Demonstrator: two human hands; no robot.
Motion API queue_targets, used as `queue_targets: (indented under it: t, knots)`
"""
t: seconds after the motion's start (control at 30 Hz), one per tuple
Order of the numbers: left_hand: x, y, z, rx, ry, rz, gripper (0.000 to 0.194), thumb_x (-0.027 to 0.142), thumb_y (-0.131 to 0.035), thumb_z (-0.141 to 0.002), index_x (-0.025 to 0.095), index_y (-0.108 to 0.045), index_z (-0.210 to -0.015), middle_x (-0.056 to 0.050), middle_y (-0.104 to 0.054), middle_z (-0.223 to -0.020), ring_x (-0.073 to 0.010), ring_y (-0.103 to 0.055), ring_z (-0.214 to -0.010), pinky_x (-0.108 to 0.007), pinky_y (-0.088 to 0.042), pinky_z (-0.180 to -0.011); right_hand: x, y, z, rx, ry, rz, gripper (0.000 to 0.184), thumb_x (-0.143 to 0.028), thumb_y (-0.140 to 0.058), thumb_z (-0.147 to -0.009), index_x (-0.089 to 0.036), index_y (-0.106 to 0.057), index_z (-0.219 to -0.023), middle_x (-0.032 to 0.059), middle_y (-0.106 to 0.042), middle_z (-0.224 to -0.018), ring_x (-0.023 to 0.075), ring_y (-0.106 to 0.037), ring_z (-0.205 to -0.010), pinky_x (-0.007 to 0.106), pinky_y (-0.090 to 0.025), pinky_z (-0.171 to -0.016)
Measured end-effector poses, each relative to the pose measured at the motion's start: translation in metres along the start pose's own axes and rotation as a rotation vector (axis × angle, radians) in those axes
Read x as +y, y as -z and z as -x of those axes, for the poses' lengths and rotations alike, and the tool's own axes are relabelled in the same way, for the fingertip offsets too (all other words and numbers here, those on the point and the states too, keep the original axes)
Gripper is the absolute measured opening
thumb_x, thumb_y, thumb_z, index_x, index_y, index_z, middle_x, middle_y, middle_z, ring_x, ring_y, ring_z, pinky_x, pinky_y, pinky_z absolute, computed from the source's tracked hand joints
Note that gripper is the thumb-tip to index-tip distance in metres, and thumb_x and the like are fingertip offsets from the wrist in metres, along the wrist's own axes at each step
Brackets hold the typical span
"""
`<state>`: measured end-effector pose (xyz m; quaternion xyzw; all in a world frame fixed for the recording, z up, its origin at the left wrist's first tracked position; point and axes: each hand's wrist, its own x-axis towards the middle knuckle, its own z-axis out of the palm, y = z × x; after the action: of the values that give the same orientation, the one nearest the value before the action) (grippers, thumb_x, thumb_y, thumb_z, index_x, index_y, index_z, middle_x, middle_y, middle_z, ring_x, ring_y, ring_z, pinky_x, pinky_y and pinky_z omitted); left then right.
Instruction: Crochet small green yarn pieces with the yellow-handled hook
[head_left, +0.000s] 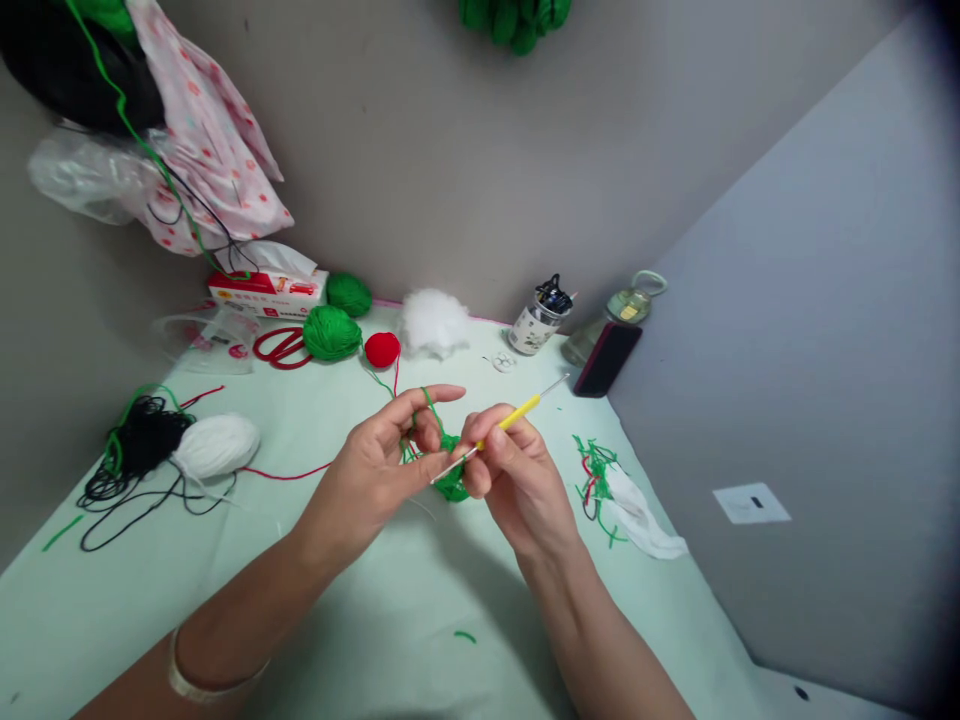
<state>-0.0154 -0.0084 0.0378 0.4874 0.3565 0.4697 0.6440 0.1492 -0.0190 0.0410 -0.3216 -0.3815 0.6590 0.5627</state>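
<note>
My right hand (525,465) is closed in a pinch around the yellow grip of a crochet hook (519,412), whose metal ends stick out on both sides. Beside it, my left hand (390,445) pinches a small piece of green crochet work (452,487), partly hidden behind the fingers. A green strand (430,400) runs over the raised left index finger down to the crochet piece. One metal end of the hook crosses in front of the piece near the left thumb.
Behind the hands lie green yarn balls (332,333), a red yarn ball (382,350), white stuffing (433,322) and red-handled scissors (281,347). Black yarn (146,445) and a white ball (217,445) sit left. A phone (609,360) leans on a bottle (589,340); yarn scraps (596,465) lie right.
</note>
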Motion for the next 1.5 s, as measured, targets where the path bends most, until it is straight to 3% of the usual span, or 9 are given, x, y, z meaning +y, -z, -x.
queue_targets:
  t: [0.17, 0.3, 0.37, 0.5, 0.63, 0.83, 1.07, 1.33, 1.5]
  knots:
    - [-0.001, -0.002, 0.006, 0.108, -0.239, -0.248, 0.044, 0.033, -0.081, -0.089, 0.031, -0.072, -0.132, 0.000, -0.072, -0.090, -0.0191, -0.065, -0.087, -0.035, -0.053, -0.089, -0.005, -0.003, 0.001, 0.030, -0.003, -0.081, 0.026, -0.043, -0.087, -0.080, -0.022, -0.071, -0.080, -0.0048, -0.066, -0.063, 0.0044, -0.049, -0.044, 0.016, -0.047, -0.046]
    - [-0.011, -0.002, 0.005, 0.026, -0.565, -0.511, 0.043, 0.030, -0.075, -0.094, 0.030, -0.069, -0.136, -0.005, -0.080, -0.112, -0.0241, -0.071, -0.103, -0.038, -0.054, -0.098, -0.010, 0.003, -0.002, 0.128, -0.073, -0.260, 0.027, -0.035, -0.094, -0.072, -0.022, -0.073, -0.085, -0.0056, -0.069, -0.069, 0.0008, -0.053, -0.049, 0.007, -0.050, -0.051]
    - [-0.016, -0.003, 0.005, -0.002, -0.601, -0.591, 0.053, 0.028, -0.079, -0.090, 0.032, -0.065, -0.141, -0.005, -0.078, -0.125, -0.0245, -0.072, -0.104, -0.038, -0.056, -0.097, -0.011, 0.005, -0.003, 0.170, -0.093, -0.320, 0.028, -0.031, -0.096, -0.070, -0.022, -0.074, -0.086, -0.0052, -0.071, -0.072, 0.0000, -0.054, -0.052, 0.005, -0.051, -0.054]
    - [-0.019, -0.009, 0.008, 0.073, -0.418, -0.498, 0.062, 0.029, -0.079, -0.089, 0.035, -0.058, -0.147, -0.002, -0.079, -0.114, -0.0211, -0.074, -0.089, -0.034, -0.060, -0.083, -0.009, 0.000, -0.001, 0.190, -0.094, -0.296, 0.025, -0.035, -0.091, -0.075, -0.022, -0.074, -0.087, -0.0046, -0.068, -0.070, 0.0016, -0.049, -0.049, 0.008, -0.048, -0.049]
    - [-0.016, -0.013, 0.010, 0.082, -0.270, -0.268, 0.078, 0.026, -0.081, -0.086, 0.035, -0.047, -0.155, -0.001, -0.073, -0.107, -0.0212, -0.070, -0.100, -0.034, -0.057, -0.092, -0.007, -0.006, 0.003, 0.169, 0.007, -0.116, 0.023, -0.042, -0.084, -0.083, -0.023, -0.074, -0.090, -0.0051, -0.066, -0.066, 0.0025, -0.041, -0.043, 0.014, -0.042, -0.044]
    - [-0.009, -0.014, 0.010, -0.001, -0.178, -0.022, 0.085, 0.019, -0.079, -0.086, 0.033, -0.038, -0.159, 0.000, -0.064, -0.104, -0.0192, -0.065, -0.109, -0.036, -0.051, -0.105, -0.013, 0.007, 0.001, 0.014, 0.198, 0.161, 0.016, -0.040, -0.082, -0.084, -0.025, -0.080, -0.085, 0.0018, -0.076, -0.081, 0.0108, -0.061, -0.057, 0.024, -0.052, -0.055]
    - [-0.005, -0.007, 0.010, -0.086, -0.095, -0.015, 0.096, 0.023, -0.081, -0.086, 0.039, -0.027, -0.164, -0.001, -0.067, -0.108, -0.0177, -0.065, -0.096, -0.032, -0.054, -0.085, -0.026, 0.019, 0.004, -0.120, 0.483, 0.526, 0.010, -0.030, -0.076, -0.093, -0.031, -0.085, -0.097, 0.0058, -0.078, -0.095, 0.0204, -0.070, -0.087, 0.035, -0.059, -0.073]
    - [-0.001, -0.005, 0.009, -0.082, -0.153, -0.033, 0.092, 0.022, -0.081, -0.088, 0.039, -0.031, -0.163, 0.001, -0.067, -0.104, -0.0175, -0.064, -0.102, -0.032, -0.053, -0.095, -0.022, 0.019, 0.002, -0.059, 0.421, 0.337, 0.017, -0.040, -0.071, -0.096, -0.027, -0.081, -0.095, 0.0035, -0.080, -0.088, 0.0164, -0.071, -0.071, 0.032, -0.060, -0.068]
    - [0.000, -0.003, 0.008, -0.093, -0.169, -0.095, 0.094, 0.022, -0.080, -0.089, 0.036, -0.027, -0.165, 0.000, -0.069, -0.104, -0.0187, -0.064, -0.105, -0.033, -0.054, -0.096, -0.022, 0.021, 0.000, -0.135, 0.408, 0.266, 0.015, -0.037, -0.069, -0.098, -0.026, -0.078, -0.096, 0.0027, -0.081, -0.090, 0.0147, -0.074, -0.072, 0.029, -0.062, -0.069]
